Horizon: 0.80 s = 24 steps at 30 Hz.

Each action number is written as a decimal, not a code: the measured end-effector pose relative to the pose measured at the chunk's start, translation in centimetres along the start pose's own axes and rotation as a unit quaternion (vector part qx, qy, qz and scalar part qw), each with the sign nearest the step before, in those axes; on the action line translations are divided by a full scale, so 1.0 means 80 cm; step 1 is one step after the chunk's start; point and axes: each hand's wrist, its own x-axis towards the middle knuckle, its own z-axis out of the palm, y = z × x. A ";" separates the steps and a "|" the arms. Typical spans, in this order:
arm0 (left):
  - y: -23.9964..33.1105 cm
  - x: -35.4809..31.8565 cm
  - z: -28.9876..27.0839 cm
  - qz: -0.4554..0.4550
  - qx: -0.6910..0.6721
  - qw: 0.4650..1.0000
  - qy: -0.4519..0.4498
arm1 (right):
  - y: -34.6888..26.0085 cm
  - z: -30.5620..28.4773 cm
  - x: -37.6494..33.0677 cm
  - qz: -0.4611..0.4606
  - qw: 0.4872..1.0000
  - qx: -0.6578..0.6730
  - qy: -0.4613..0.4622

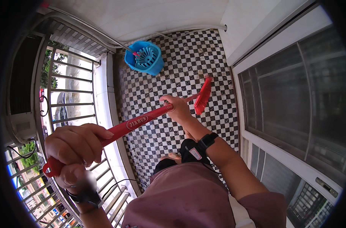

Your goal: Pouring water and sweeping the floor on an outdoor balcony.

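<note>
A red broom with a long red handle [138,122] slants across the view, its red bristle head [203,95] resting on the black-and-white checkered floor [180,72]. My left hand [76,146] is closed around the top end of the handle, near the balcony railing. My right hand [177,108] grips the handle lower down, just short of the bristles. A dark band sits on each wrist.
A blue mop bucket [144,57] with a wringer basket stands in the far corner. A metal railing [72,95] on a white ledge runs along the left. A glass sliding door [294,106] lines the right. A thin cable [121,182] lies by the ledge.
</note>
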 end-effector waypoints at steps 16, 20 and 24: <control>-0.007 0.066 -0.107 0.274 0.104 0.921 0.256 | 0.090 -0.044 0.163 -0.035 0.969 -0.015 -0.245; -0.014 0.086 -0.160 0.262 0.061 0.908 0.320 | 0.147 -0.144 0.198 0.109 0.949 -0.136 -0.263; -0.031 0.142 -0.186 0.225 0.058 0.889 0.394 | 0.220 -0.241 0.254 0.202 0.941 -0.199 -0.183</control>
